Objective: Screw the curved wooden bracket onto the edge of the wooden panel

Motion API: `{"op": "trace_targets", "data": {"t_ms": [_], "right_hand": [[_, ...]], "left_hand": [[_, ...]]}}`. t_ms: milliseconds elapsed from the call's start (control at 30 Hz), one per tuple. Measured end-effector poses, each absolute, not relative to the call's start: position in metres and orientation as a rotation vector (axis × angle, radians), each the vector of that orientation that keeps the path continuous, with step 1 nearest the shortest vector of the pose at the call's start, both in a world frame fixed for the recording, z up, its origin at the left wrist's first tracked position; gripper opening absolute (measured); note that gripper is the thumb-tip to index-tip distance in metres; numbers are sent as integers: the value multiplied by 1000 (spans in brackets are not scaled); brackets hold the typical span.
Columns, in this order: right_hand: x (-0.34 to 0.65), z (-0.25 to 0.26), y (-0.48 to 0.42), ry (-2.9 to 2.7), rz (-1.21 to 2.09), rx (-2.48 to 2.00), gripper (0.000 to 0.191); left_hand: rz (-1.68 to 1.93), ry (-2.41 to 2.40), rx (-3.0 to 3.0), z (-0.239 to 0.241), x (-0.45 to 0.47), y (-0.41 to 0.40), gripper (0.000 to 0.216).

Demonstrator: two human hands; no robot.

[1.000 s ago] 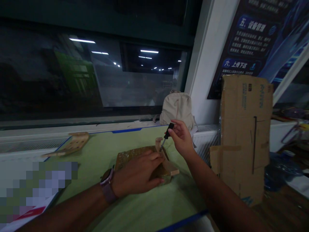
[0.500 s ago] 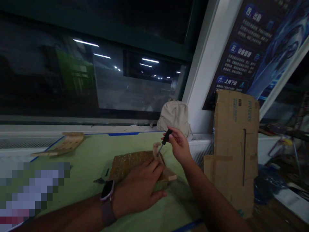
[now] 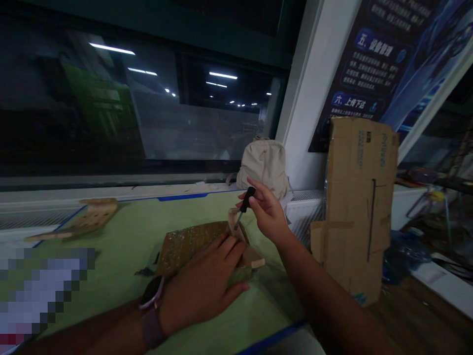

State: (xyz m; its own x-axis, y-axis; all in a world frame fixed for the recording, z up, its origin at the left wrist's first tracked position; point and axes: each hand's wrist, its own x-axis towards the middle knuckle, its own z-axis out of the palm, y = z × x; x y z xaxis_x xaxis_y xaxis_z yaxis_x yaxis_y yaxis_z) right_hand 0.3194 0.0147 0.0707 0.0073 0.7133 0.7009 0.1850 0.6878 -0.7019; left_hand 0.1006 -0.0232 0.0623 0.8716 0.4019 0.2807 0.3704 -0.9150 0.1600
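My left hand (image 3: 201, 286) lies flat, fingers stretched, on a brown wooden board (image 3: 188, 245) that rests on the green mat (image 3: 121, 246). A watch sits on that wrist. My right hand (image 3: 266, 212) pinches a small black-handled screwdriver (image 3: 244, 204), tilted, its tip down at an upright wooden piece (image 3: 233, 219) at the board's far right corner. A pale wooden strip (image 3: 254, 259) juts out from under the board on the right.
A second wooden part (image 3: 86, 217) lies at the mat's far left. A beige backpack (image 3: 264, 167) stands on the sill by the window. A tall cardboard box (image 3: 356, 207) stands to the right. Small dark bits (image 3: 145, 271) lie beside the board.
The view has swung a little; both hands stay where they were, the left pressing the board, the right keeping the screwdriver on the upright piece.
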Motion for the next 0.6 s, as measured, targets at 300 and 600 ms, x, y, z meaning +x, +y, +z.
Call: {"op": "trace_targets", "data": {"t_ms": [300, 600], "right_hand": [[321, 65, 20, -1435, 203, -947, 42], [317, 67, 23, -1418, 497, -797, 47]], "left_hand": [[425, 634, 3020, 61, 101, -23, 71], [412, 632, 2999, 65, 104, -24, 70]]}}
